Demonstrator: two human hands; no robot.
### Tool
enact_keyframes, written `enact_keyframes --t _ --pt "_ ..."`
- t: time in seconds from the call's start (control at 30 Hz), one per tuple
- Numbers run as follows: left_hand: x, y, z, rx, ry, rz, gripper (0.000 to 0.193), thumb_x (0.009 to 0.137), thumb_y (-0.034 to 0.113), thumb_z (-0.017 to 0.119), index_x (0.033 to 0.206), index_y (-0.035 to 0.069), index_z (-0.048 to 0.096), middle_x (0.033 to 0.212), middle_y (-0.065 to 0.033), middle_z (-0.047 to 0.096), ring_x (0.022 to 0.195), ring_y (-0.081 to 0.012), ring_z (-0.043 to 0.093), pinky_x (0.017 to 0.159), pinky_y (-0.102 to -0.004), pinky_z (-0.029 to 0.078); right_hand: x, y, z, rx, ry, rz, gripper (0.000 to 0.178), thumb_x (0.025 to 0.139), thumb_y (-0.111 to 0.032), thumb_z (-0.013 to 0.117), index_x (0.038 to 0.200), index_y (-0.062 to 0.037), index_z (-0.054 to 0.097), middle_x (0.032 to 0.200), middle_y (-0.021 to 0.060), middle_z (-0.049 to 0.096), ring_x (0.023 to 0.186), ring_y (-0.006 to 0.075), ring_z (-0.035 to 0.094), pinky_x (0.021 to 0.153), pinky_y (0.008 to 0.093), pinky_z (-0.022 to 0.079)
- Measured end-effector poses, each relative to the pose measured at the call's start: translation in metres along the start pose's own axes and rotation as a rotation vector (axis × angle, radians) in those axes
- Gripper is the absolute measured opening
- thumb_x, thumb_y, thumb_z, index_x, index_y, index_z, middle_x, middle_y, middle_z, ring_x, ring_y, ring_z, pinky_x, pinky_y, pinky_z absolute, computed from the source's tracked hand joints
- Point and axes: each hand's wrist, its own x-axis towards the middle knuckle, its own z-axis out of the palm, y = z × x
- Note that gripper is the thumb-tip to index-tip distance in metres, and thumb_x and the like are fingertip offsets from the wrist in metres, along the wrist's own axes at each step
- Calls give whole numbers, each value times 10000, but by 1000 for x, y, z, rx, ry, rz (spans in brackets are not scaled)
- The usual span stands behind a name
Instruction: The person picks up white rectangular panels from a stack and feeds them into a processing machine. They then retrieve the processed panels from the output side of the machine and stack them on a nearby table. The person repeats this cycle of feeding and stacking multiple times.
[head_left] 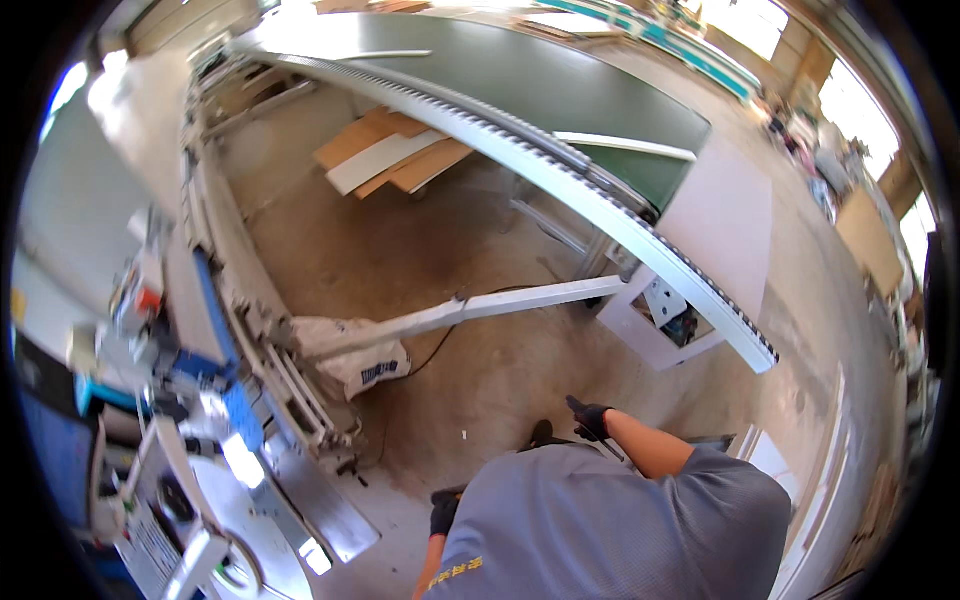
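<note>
My right hand (592, 419), in a black glove, hangs over the bare floor in front of my body. Its fingers point away from me and look apart, with nothing plain to see in them. A thin dark strip runs from beside this hand back toward my grey shirt (620, 520); what it is I cannot make out. My left hand (445, 514), also black-gloved, is low at my left side, partly hidden by the shirt, so its fingers do not show clearly. The tip of a dark shoe (542, 432) shows between the hands.
Ahead, a green conveyor belt (630, 110) with a pale roller rail (480, 135) carries white strips. A white bar (500, 301) spans to the machine (240, 330) at left. A white sack (360, 365) lies beneath. Brown boards (400, 150) sit farther back; long panels lie at right.
</note>
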Motion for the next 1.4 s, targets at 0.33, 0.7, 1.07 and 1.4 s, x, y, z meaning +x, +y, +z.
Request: enact_keyframes --t 0.33,0.7,1.07,1.4 --pt "387 459 -152 -66 129 288 407 883 275 658 1177 3 587 1048 -183 664 962 -296 646 854 -382 501 50 109 -158 1154 -511 -97 755 822 -756 496 1235 -124 466 842 63 557 522 140 454 422 286 370" --pt "746 723 -19 385 12 719 715 799 401 697 1351 17 453 1352 -240 488 1242 -407 466 1036 -453 395 13 161 -132 892 403 -809 251 916 -354 603 908 -104 627 721 38 569 595 182 528 511 332 433" --pt "926 776 157 547 -144 679 809 711 325 749 1402 101 393 1319 -159 506 1243 -359 466 1036 -462 377 -34 113 -133 1576 381 -109 222 914 -366 574 971 -153 601 689 15 552 506 160 456 466 299 358" --pt "813 805 109 4 -81 844 613 682 307 824 1120 6 520 1025 -183 597 966 -344 585 836 -451 483 -70 35 -225 1563 286 -137 220 903 -286 584 1049 -127 628 753 27 600 545 125 481 500 278 395"
